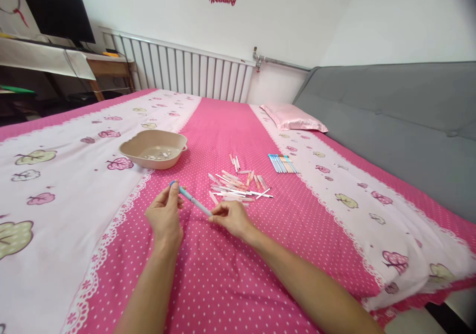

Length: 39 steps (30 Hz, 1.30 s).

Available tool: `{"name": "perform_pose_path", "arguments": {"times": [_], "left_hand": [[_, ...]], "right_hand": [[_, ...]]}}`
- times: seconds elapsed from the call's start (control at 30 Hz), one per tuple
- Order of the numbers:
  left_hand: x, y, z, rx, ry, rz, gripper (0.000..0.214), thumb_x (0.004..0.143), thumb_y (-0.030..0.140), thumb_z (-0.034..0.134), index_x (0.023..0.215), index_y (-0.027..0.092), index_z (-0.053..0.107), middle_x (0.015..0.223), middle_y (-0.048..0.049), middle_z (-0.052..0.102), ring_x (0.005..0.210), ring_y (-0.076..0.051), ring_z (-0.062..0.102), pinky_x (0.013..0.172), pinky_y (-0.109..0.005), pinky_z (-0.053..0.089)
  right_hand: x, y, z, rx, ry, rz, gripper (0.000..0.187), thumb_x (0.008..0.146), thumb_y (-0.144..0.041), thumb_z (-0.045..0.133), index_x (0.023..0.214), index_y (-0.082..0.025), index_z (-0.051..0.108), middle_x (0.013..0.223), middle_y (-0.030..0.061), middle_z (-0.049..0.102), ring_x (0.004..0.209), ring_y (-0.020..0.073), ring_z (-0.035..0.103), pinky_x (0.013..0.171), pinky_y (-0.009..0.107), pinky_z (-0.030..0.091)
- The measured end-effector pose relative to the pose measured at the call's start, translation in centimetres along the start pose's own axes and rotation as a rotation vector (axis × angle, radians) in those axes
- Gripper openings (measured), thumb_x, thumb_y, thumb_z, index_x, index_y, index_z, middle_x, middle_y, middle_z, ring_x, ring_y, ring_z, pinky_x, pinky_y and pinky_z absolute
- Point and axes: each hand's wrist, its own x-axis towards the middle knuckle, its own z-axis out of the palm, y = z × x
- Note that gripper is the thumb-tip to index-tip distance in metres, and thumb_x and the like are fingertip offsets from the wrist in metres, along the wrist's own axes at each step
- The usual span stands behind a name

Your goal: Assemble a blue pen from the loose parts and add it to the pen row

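Blue pen [191,200], slim, light, stiff and likely slick plastic, held just above the bed [223,284], near centre. Left hand [165,215] pinching the cap end, right hand [230,218] pinching the barrel tip. Loose pens [238,185] just beyond; bowl [154,149] far left.

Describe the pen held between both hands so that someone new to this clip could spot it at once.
Start at the pink polka-dot strip running down the middle of the bed, then look just short of the loose pile of pen parts. There a pale blue pen spans from the left hand to the right hand. It alone is lifted and gripped at both ends; the tidy row of pens lies untouched beyond.
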Motion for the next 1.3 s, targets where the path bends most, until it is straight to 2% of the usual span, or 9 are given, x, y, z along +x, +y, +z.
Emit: {"name": "perform_pose_path", "arguments": {"times": [0.3, 0.47, 0.6, 0.8, 0.93, 1.1, 1.2, 1.3], "left_hand": [[-0.2, 0.3, -0.1, -0.007, -0.024, -0.002, 0.037, 0.060, 0.039, 0.075, 0.086, 0.012, 0.070, 0.072, -0.0031, 0.066, 0.049, -0.006, 0.047, 0.049, -0.021, 0.038], [-0.4, 0.4, -0.3, 0.058, -0.068, -0.023, 0.038, 0.064, 0.046, 0.070, 0.087, 0.015, 0.069, 0.081, -0.0042, 0.067, 0.051, -0.006, 0.047, 0.051, -0.021, 0.039], [-0.9, -0.4, 0.0, 0.183, -0.110, -0.024, 0.043, 0.062, 0.049, 0.070, 0.087, 0.014, 0.068, 0.078, -0.0023, 0.065, 0.055, -0.008, 0.049, 0.054, -0.022, 0.040], [-1.9, -1.1, 0.1, 0.451, -0.294, -0.073, 0.056, 0.062, 0.058, 0.067, 0.098, 0.015, 0.066, 0.070, -0.0008, 0.060, 0.059, -0.013, 0.052, 0.058, -0.026, 0.040], [-1.8, -1.1, 0.1, 0.484, -0.311, -0.087, 0.060, 0.061, 0.062, 0.066, 0.098, 0.014, 0.065, 0.066, -0.0011, 0.057, 0.056, -0.014, 0.051, 0.054, -0.025, 0.038], [-1.7, -1.3, 0.4, 0.525, -0.304, -0.108, 0.061, 0.059, 0.064, 0.065, 0.096, 0.015, 0.065, 0.061, 0.0017, 0.051, 0.050, -0.011, 0.042, 0.049, -0.023, 0.032], [-1.9, -1.2, 0.6, 0.564, -0.304, -0.100, 0.061, 0.061, 0.065, 0.064, 0.097, 0.016, 0.065, 0.060, 0.0020, 0.048, 0.049, -0.011, 0.039, 0.047, -0.023, 0.030], [-2.0, -1.1, 0.7, 0.578, -0.305, -0.097, 0.062, 0.062, 0.065, 0.063, 0.098, 0.015, 0.065, 0.065, -0.0007, 0.053, 0.054, -0.013, 0.045, 0.049, -0.023, 0.033]], "right_hand": [[0.0, -0.4, -0.1, 0.027, 0.018, -0.026, 0.013, 0.060, -0.027, 0.074, 0.068, -0.017, 0.070, 0.063, 0.0003, 0.067, 0.058, 0.0139, 0.057, 0.056, 0.025, 0.043], [0.9, -0.6, -1.5, 0.069, 0.108, -0.048, 0.015, 0.061, -0.027, 0.073, 0.071, -0.016, 0.069, 0.067, 0.0013, 0.069, 0.062, 0.0149, 0.061, 0.061, 0.027, 0.047], [2.4, -0.6, -4.4, 0.071, 0.265, -0.080, 0.023, 0.064, -0.032, 0.070, 0.079, -0.015, 0.069, 0.075, 0.0045, 0.071, 0.065, 0.0163, 0.063, 0.063, 0.029, 0.049], [4.5, -0.1, -10.4, -0.063, 0.576, -0.149, 0.028, 0.069, -0.035, 0.065, 0.085, -0.013, 0.069, 0.081, 0.0081, 0.072, 0.073, 0.0180, 0.065, 0.071, 0.030, 0.050], [5.7, 1.3, -14.4, -0.191, 0.730, -0.119, 0.026, 0.071, -0.031, 0.064, 0.087, -0.011, 0.070, 0.081, 0.0092, 0.072, 0.074, 0.0192, 0.065, 0.075, 0.031, 0.049], [7.4, 3.7, -18.1, -0.346, 0.813, 0.020, 0.019, 0.079, -0.027, 0.063, 0.091, -0.012, 0.067, 0.088, 0.0065, 0.069, 0.081, 0.0176, 0.064, 0.081, 0.035, 0.049], [8.4, 5.6, -19.1, -0.422, 0.812, 0.129, 0.024, 0.086, -0.031, 0.057, 0.102, -0.014, 0.060, 0.103, 0.0061, 0.063, 0.090, 0.0171, 0.061, 0.081, 0.038, 0.050], [9.2, 7.5, -19.6, -0.478, 0.805, 0.217, 0.029, 0.088, -0.033, 0.054, 0.111, -0.015, 0.056, 0.112, 0.0076, 0.058, 0.095, 0.0188, 0.059, 0.081, 0.039, 0.050]]}}
